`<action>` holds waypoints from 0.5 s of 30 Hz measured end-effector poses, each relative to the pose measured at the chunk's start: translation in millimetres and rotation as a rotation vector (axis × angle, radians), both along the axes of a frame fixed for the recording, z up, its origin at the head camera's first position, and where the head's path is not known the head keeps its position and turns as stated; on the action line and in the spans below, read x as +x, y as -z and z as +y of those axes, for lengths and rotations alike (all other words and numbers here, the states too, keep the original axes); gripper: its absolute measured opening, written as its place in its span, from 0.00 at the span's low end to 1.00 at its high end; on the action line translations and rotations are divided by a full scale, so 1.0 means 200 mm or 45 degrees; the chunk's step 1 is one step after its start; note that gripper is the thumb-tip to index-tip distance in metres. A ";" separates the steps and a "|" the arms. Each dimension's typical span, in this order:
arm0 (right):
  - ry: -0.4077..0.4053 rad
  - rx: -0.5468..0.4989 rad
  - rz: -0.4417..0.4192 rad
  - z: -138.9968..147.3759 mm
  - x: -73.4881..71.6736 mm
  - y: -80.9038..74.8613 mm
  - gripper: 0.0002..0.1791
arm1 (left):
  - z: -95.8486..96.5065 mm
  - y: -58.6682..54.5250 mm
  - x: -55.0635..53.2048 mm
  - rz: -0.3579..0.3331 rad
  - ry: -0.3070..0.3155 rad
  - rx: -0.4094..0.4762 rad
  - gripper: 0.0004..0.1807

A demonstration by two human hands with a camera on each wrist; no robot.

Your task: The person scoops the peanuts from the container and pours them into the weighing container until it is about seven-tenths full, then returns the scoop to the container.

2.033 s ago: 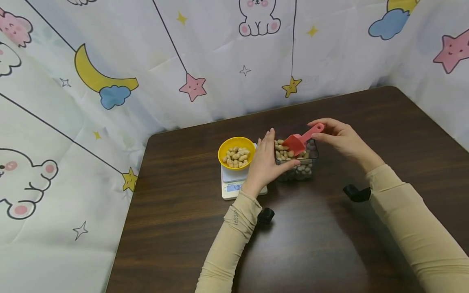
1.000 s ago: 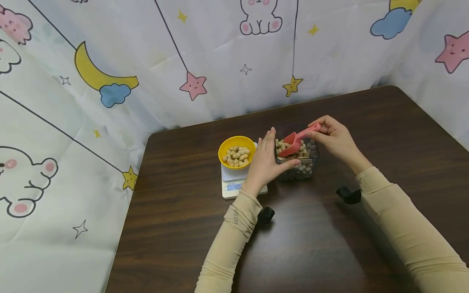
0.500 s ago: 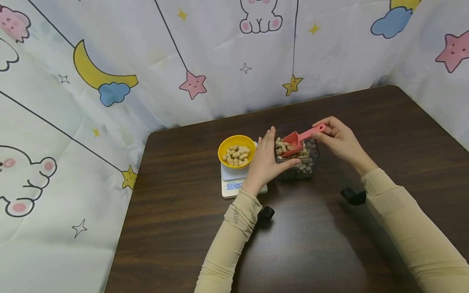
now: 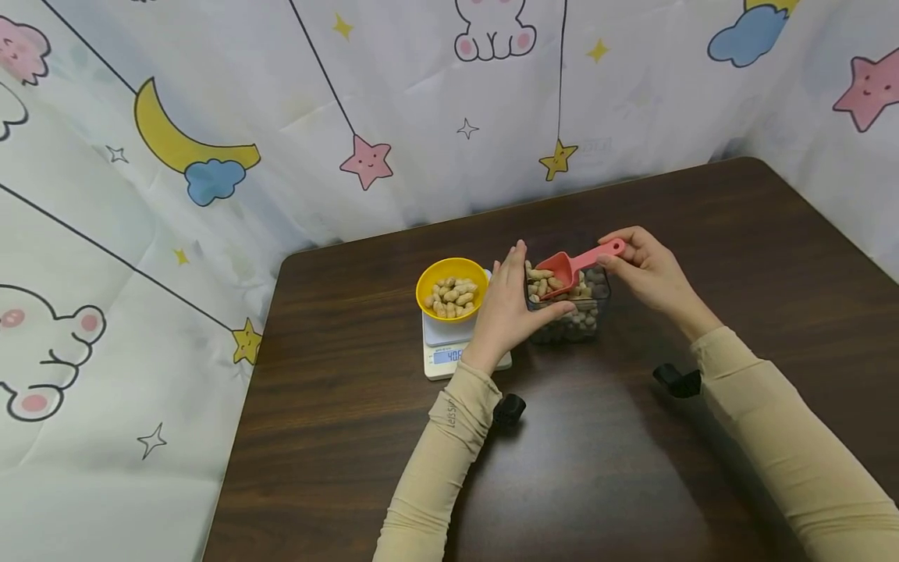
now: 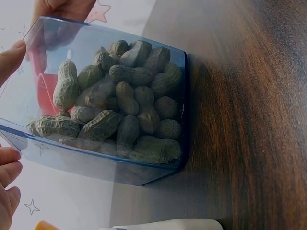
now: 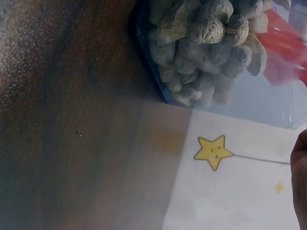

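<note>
A clear plastic box [image 4: 601,293] of unshelled peanuts [image 5: 128,98] stands on the table. My left hand [image 4: 502,316] rests against the box's left side and near front corner, fingers straight and thumb along the front rim. By its handle, my right hand [image 4: 649,273] pinches a pink scoop [image 4: 588,257]. The scoop's bowl sits tilted inside the box among the top peanuts, with some peanuts at its mouth. Left of the box, a yellow bowl [image 4: 421,290] with peanuts in it sits on a white digital scale [image 4: 437,373], partly hidden by my left hand.
The dark wooden table [image 4: 337,406] stretches around these things. Behind it hangs a white curtain [image 4: 421,94] printed with stars, moons and bears. A black wrist camera [image 4: 509,409] juts from the left sleeve, and another black camera [image 4: 677,380] from the right.
Inside the box the scoop has dipped toward the left front, then drawn back slightly right and tilted, its mouth now facing left. My left hand keeps its place on the box.
</note>
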State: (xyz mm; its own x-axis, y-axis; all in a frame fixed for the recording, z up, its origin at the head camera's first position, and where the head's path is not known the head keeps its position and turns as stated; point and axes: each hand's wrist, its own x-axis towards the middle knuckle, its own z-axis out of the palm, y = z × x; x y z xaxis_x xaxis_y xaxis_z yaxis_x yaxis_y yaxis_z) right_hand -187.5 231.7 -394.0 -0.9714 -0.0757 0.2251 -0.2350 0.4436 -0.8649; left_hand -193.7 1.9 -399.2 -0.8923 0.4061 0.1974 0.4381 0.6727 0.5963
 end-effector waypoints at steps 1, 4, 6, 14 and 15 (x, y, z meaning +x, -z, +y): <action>0.004 0.018 -0.001 0.00 0.00 0.00 0.17 | 0.00 0.00 0.00 -0.001 -0.002 0.004 0.59; 0.016 0.057 -0.004 -0.01 0.00 0.00 0.18 | 0.00 0.00 0.00 0.001 -0.008 0.004 0.60; 0.028 0.059 -0.006 -0.02 0.00 0.00 0.18 | -0.01 0.00 0.00 0.003 -0.008 -0.001 0.60; 0.095 -0.011 -0.069 -0.05 -0.01 0.01 0.18 | -0.01 -0.01 0.00 -0.016 -0.005 -0.008 0.59; 0.098 -0.017 -0.067 -0.05 -0.01 0.01 0.18 | -0.01 -0.01 0.00 -0.020 -0.005 -0.012 0.59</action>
State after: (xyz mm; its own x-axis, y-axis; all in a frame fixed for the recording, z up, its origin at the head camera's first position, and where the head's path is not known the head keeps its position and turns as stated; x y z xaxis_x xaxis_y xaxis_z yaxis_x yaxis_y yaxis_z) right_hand -189.2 222.6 -396.5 -0.9848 0.0023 0.1738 -0.1545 0.4469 -0.8811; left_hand -192.8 0.0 -397.4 -0.8967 0.4045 0.1795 0.4261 0.6799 0.5967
